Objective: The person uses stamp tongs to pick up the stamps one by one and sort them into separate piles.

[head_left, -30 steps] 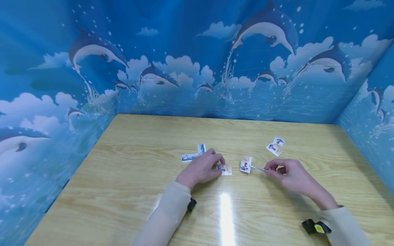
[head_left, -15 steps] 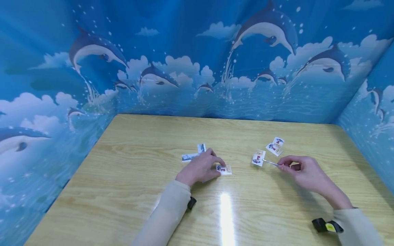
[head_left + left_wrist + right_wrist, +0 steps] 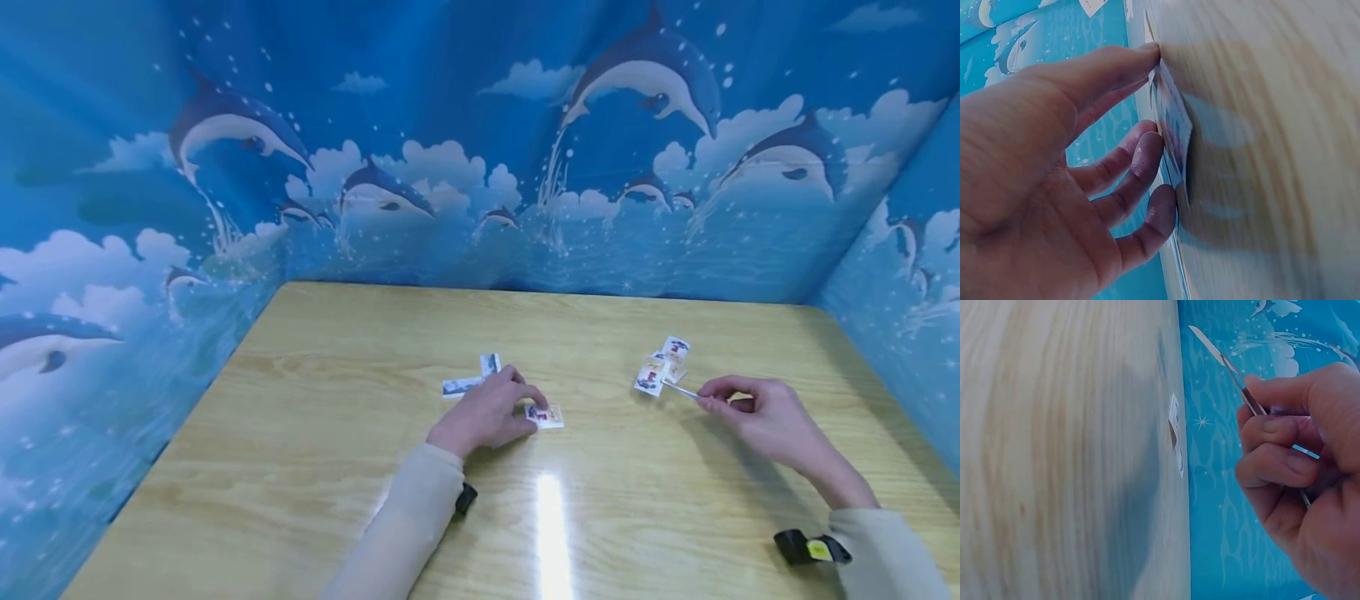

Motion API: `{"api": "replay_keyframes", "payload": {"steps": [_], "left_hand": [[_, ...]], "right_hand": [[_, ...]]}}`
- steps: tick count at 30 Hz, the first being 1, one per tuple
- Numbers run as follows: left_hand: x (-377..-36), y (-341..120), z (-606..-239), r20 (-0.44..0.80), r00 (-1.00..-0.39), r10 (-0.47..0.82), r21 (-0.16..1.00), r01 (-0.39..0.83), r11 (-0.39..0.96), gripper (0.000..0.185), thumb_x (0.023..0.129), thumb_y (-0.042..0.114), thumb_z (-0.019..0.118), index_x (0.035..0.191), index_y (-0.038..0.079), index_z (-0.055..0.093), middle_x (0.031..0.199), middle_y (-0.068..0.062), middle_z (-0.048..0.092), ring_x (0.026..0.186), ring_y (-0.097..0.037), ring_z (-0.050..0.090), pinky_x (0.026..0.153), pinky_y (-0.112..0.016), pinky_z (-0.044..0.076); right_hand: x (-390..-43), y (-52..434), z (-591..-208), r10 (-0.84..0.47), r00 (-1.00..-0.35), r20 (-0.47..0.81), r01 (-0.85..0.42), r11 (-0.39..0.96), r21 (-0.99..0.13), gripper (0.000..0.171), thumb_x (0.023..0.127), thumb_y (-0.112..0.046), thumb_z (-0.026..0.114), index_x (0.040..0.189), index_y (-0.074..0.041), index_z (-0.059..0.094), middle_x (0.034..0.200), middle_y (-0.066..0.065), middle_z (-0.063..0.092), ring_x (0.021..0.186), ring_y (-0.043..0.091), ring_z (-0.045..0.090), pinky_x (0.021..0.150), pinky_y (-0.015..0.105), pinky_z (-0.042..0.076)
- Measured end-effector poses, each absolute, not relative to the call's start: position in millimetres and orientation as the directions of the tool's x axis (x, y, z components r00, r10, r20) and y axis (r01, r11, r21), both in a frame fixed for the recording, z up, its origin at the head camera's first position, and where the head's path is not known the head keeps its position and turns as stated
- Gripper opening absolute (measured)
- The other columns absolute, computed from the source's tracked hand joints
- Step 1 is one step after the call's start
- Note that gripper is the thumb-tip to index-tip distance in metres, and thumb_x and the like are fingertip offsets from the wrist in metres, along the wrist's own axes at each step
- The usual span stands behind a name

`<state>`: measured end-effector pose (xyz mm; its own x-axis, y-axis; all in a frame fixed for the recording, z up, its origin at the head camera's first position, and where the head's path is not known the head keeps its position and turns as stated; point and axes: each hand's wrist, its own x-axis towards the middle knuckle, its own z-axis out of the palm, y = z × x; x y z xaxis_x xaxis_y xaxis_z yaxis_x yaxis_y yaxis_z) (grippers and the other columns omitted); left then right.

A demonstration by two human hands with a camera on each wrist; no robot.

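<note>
My right hand (image 3: 765, 417) pinches metal tweezers (image 3: 684, 391), whose tips hold a small printed stamp (image 3: 649, 377). In the head view this stamp overlaps a small pile of similar stamps (image 3: 677, 347); in the right wrist view it is above the table, apart from the pile (image 3: 1175, 434). My left hand (image 3: 491, 410) rests on the table with loosely bent fingers. Its thumb and a finger touch a stamp (image 3: 550, 417), seen slightly raised from the wood in the left wrist view. How many stamps lie there is hard to tell.
Bluish, strip-like stamps (image 3: 459, 387) lie just beyond my left hand, partly behind it. The wooden table (image 3: 337, 492) meets a blue dolphin-print curtain (image 3: 450, 242) at its back and sides. A bright light reflection falls near the middle front.
My right hand has carried the tweezers and the held stamp right and slightly farther back, from near the left hand to the right-hand pile. The left hand stays almost still.
</note>
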<state>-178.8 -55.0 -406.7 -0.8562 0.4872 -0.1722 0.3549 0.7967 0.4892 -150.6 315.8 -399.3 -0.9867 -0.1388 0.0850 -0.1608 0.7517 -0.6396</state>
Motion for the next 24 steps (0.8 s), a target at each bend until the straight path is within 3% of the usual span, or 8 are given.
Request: {"api": "replay_keyframes", "payload": {"steps": [8, 14, 19, 24], "left_hand": [[-181, -57, -408, -0.155, -0.859, 0.489, 0.487, 0.364, 0.794, 0.032, 0.092, 0.032, 0.077, 0.123, 0.028, 0.071, 0.128, 0.0, 0.056, 0.109, -0.016, 0.055, 0.097, -0.035, 0.049], [-182, -56, -407, -0.143, -0.857, 0.495, 0.479, 0.378, 0.792, 0.032, 0.092, 0.037, 0.077, 0.122, 0.027, 0.07, 0.125, 0.0, 0.056, 0.102, -0.015, 0.054, 0.091, -0.033, 0.049], [-183, -57, -408, -0.131, -0.849, 0.512, 0.47, 0.402, 0.786, 0.028, 0.096, 0.032, 0.073, 0.122, 0.026, 0.071, 0.123, -0.001, 0.056, 0.098, -0.014, 0.052, 0.089, -0.032, 0.048], [-182, -56, -408, -0.145, -0.851, 0.504, 0.474, 0.388, 0.791, 0.031, 0.095, 0.029, 0.074, 0.126, 0.026, 0.068, 0.125, -0.001, 0.056, 0.099, -0.015, 0.052, 0.089, -0.033, 0.048]], "right_hand": [[-154, 317, -402, -0.135, -0.987, 0.09, -0.161, 0.758, -0.632, 0.014, 0.097, -0.014, 0.07, 0.105, -0.004, 0.075, 0.097, 0.014, 0.076, 0.067, 0.001, 0.064, 0.053, 0.023, 0.048], [-155, 320, -402, -0.123, -0.989, 0.087, -0.15, 0.76, -0.632, 0.016, 0.098, -0.018, 0.069, 0.106, -0.005, 0.074, 0.094, 0.013, 0.076, 0.062, 0.003, 0.061, 0.05, 0.024, 0.045], [-157, 324, -402, -0.107, -0.991, 0.084, -0.136, 0.765, -0.63, 0.017, 0.098, -0.019, 0.07, 0.105, -0.005, 0.074, 0.093, 0.011, 0.076, 0.06, 0.001, 0.058, 0.048, 0.025, 0.043], [-160, 330, -405, -0.088, -0.993, 0.079, -0.118, 0.777, -0.618, 0.019, 0.099, -0.02, 0.068, 0.106, -0.004, 0.074, 0.096, 0.013, 0.075, 0.068, -0.005, 0.06, 0.053, 0.022, 0.046]]}}
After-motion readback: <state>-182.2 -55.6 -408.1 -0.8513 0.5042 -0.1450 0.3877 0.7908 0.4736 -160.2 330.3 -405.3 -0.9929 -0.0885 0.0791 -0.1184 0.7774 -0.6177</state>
